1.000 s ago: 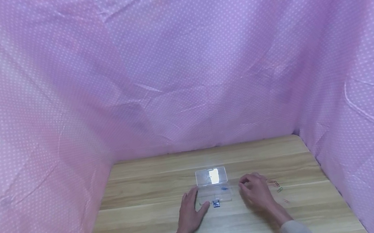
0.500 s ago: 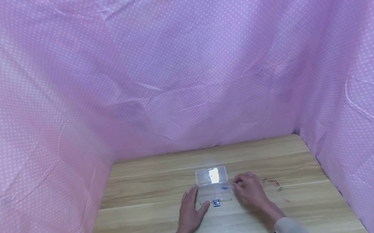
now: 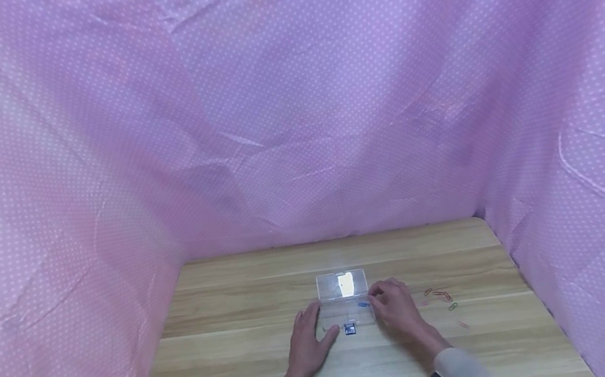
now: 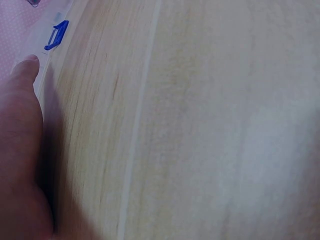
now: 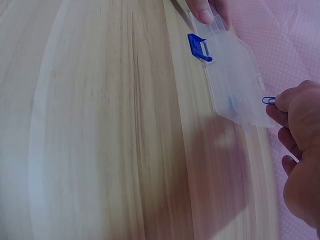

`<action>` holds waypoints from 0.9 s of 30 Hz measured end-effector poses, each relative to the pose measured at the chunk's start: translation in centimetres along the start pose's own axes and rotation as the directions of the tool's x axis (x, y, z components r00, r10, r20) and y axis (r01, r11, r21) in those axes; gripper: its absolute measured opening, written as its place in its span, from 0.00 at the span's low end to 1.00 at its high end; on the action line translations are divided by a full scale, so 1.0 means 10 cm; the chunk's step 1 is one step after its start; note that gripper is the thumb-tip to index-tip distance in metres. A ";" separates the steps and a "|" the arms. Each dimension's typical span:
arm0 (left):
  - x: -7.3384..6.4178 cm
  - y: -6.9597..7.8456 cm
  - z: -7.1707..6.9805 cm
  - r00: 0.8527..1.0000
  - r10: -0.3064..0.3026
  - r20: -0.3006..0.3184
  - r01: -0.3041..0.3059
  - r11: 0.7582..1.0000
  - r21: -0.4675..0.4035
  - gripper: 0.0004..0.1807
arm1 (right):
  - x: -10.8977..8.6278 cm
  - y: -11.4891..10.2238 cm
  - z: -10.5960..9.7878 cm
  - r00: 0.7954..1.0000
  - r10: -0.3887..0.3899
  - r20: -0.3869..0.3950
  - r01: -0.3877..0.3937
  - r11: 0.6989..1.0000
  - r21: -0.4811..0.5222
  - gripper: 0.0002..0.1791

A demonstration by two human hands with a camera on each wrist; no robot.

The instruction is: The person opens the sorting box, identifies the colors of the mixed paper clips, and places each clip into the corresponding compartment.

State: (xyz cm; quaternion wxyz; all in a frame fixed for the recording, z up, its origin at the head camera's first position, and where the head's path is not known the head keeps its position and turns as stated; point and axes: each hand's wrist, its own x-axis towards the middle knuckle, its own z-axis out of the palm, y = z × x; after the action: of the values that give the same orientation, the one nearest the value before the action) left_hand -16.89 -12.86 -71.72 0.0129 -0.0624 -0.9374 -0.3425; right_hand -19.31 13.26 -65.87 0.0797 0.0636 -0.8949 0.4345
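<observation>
A clear plastic box lies with its lid raised on the far side. A blue latch sits on its front edge. My left hand holds the box's left end, thumb at the front and fingers toward the back. Between thumb and forefinger, my right hand pinches a blue paperclip above the right end of the box. Something small and blue lies inside the box's right part. In the left wrist view, only part of the left hand shows.
Several loose paperclips lie on the wooden table right of the box, among them a red paperclip, a green paperclip and a pink paperclip. A pink dotted cloth encloses the table's back and sides.
My right hand has moved left, from beside the loose paperclips to the right end of the box. The left hand and the box have stayed in place.
</observation>
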 end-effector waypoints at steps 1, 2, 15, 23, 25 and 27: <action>0.00 0.00 0.00 1.000 0.003 0.000 -0.003 1.000 0.000 0.44 | 0.00 -0.01 0.01 1.000 -0.005 -0.002 0.005 1.000 0.001 0.06; 0.00 -0.01 0.00 1.000 0.003 0.002 -0.003 1.000 0.000 0.44 | 0.00 -0.02 0.02 1.000 -0.010 -0.006 0.010 1.000 -0.002 0.06; 0.00 0.00 0.00 1.000 0.006 0.002 -0.006 1.000 0.004 0.43 | 0.04 -0.06 0.11 1.000 0.022 0.018 -0.022 1.000 -0.011 0.05; 0.01 -0.01 0.00 1.000 0.026 -0.009 -0.026 1.000 0.009 0.43 | 0.05 -0.09 0.14 1.000 -0.017 0.009 0.018 0.999 -0.049 0.03; 0.01 -0.01 0.00 1.000 0.025 -0.008 -0.025 1.000 0.011 0.43 | 0.05 -0.10 0.14 1.000 -0.006 0.028 0.007 0.999 -0.046 0.03; 0.02 -0.01 0.00 1.000 0.024 -0.008 -0.024 1.000 0.011 0.43 | 0.04 -0.10 0.14 0.998 0.012 0.054 -0.010 0.999 -0.041 0.04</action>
State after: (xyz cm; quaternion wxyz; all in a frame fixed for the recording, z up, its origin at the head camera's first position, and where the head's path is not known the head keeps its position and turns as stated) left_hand -17.07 -12.96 -71.77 0.0213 -0.0722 -0.9384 -0.3373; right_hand -19.62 11.53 -65.82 0.0541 0.0688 -0.9057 0.4147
